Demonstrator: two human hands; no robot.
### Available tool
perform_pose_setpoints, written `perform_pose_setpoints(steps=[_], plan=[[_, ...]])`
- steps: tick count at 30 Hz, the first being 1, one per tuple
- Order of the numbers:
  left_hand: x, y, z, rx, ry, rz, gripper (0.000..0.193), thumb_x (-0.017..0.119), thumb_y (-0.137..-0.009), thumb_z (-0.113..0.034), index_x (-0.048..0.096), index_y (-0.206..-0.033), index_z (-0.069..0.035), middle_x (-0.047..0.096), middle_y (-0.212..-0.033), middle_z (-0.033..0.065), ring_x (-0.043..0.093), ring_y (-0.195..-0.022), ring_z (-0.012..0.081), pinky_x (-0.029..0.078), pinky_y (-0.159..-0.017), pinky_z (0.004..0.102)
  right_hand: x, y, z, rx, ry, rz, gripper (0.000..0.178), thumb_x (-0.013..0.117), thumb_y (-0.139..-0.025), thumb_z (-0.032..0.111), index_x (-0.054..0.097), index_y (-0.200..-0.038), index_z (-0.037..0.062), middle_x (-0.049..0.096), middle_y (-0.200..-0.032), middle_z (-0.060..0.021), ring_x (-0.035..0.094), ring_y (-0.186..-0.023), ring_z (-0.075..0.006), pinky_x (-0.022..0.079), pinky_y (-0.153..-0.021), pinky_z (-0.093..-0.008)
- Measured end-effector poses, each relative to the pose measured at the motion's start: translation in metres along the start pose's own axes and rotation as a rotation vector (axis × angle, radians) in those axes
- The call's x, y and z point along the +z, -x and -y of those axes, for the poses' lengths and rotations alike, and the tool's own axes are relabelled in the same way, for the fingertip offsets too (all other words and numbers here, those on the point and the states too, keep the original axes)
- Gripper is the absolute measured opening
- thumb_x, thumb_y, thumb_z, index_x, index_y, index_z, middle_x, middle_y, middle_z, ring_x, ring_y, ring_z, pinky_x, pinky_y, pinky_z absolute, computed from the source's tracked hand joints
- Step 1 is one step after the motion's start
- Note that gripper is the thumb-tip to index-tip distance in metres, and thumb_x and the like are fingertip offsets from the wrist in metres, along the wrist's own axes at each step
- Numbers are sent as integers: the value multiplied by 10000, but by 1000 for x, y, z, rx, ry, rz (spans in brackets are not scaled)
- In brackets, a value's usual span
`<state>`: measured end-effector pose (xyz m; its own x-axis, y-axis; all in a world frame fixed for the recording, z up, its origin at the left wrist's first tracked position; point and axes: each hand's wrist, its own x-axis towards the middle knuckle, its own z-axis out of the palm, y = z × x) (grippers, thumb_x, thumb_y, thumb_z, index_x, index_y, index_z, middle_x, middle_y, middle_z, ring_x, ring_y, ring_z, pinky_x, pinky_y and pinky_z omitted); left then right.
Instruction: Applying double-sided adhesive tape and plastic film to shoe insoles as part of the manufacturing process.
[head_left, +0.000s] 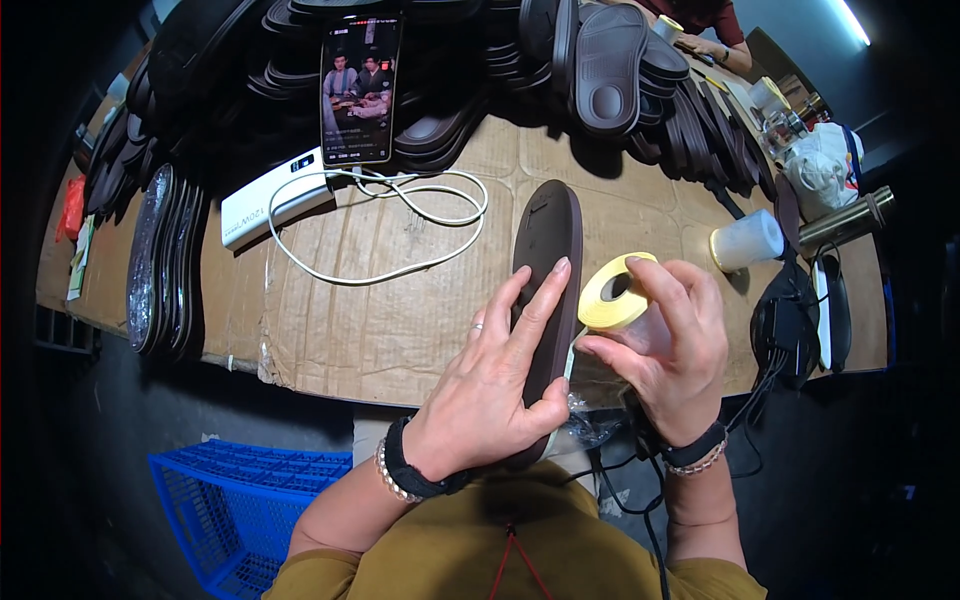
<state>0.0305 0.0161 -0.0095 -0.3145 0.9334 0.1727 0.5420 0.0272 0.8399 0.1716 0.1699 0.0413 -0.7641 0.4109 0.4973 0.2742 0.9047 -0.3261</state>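
Note:
In front of me a dark brown shoe sole stands on its edge, tilted, with its far end over the cardboard. My left hand grips it, fingers spread over its face and thumb near its lower edge. My right hand holds a roll of tape with yellow sides just right of the sole, thumb below and fingers over its rim. A thin pale strip runs along the sole's right edge, between sole and roll. Whether it is joined to the roll I cannot tell.
Piles of brown soles ring the table's far side. A phone leans there by a white power bank and looped cable. Another tape roll stands right. A blue crate sits below left. Another person's hand is far right.

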Motion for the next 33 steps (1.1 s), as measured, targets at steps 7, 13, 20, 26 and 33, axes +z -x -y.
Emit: perform_pose_setpoints(steps=[7,13,20,26,33], plan=[[0,0,2,8,24,-19,973,641,-830,-216,191,-1682,-84,298,-1610,321,305,-1505,515,310,-1229,566,2,5,7,-1,24,-112,701,957,-666,307,679,-1276,101,604,-1137,-147,606,-999,-342,522,-831,-444],[-1,1,0,-18,-4,4,978,622,-817,-206,185,-1674,-35,281,-1676,239,275,-1546,452,285,-1262,508,5,5,8,7,55,-82,694,955,-672,323,683,-1275,110,597,-1151,-149,606,-1006,-340,521,-836,-449],[1,1,2,-8,2,-2,981,621,-817,-216,182,-1675,-34,276,-1678,240,274,-1548,453,286,-1261,507,4,4,8,-31,109,-77,757,986,-640,267,668,-1300,78,604,-1144,-136,633,-1006,-298,535,-850,-400],[3,2,5,26,52,-49,971,646,-841,-229,186,-1691,-130,303,-1556,398,334,-1456,583,342,-1191,615,7,4,9,-23,126,-73,745,981,-643,280,672,-1291,81,609,-1133,-135,631,-1001,-303,533,-849,-405],[2,-3,2,75,17,-75,986,652,-834,-213,175,-1692,-129,326,-1524,410,359,-1442,575,369,-1178,605,8,3,9,-2,104,-60,667,931,-702,340,675,-1278,121,594,-1151,-155,599,-1003,-352,521,-837,-456]])
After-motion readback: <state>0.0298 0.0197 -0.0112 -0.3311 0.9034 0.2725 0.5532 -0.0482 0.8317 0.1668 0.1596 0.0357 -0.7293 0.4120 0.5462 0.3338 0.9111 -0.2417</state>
